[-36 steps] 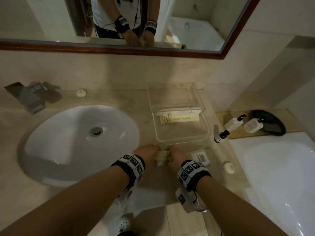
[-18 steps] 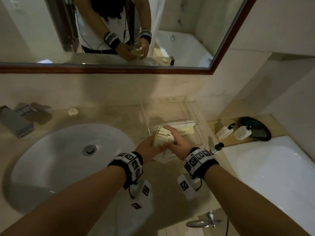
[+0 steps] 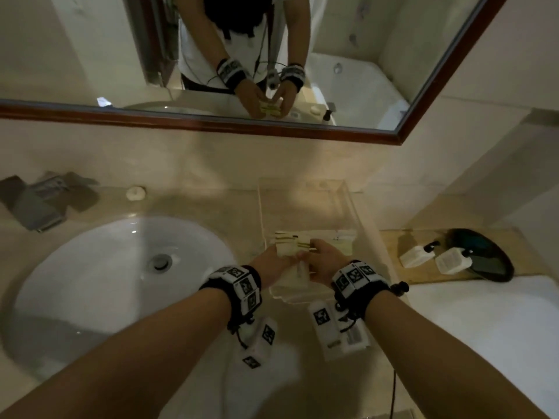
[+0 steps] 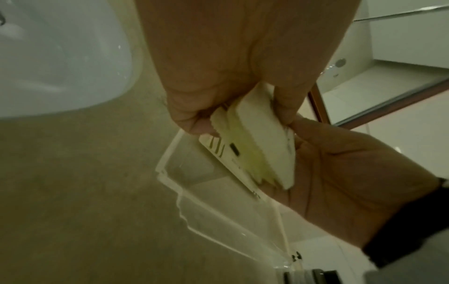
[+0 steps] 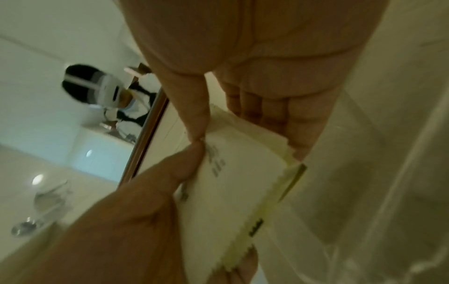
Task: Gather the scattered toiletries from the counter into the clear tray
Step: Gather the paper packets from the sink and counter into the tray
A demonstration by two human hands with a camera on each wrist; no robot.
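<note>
Both the left hand (image 3: 270, 262) and right hand (image 3: 324, 261) grasp a stack of cream sachets (image 3: 292, 247) above the clear tray (image 3: 348, 201); their dark print is too blurred to read

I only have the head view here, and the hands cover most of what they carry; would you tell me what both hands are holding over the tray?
Observer: The left wrist view shows a stack of flat sachets with serrated edges, several layers thick.
Operator: Thank you. How does the left hand grip it?
Observer: The left hand pinches the stack's upper end between thumb and fingers.
Operator: And the right hand?
Observer: In the right wrist view, the right hand has its thumb on top and its fingers behind the stack, above the clear tray.
</note>
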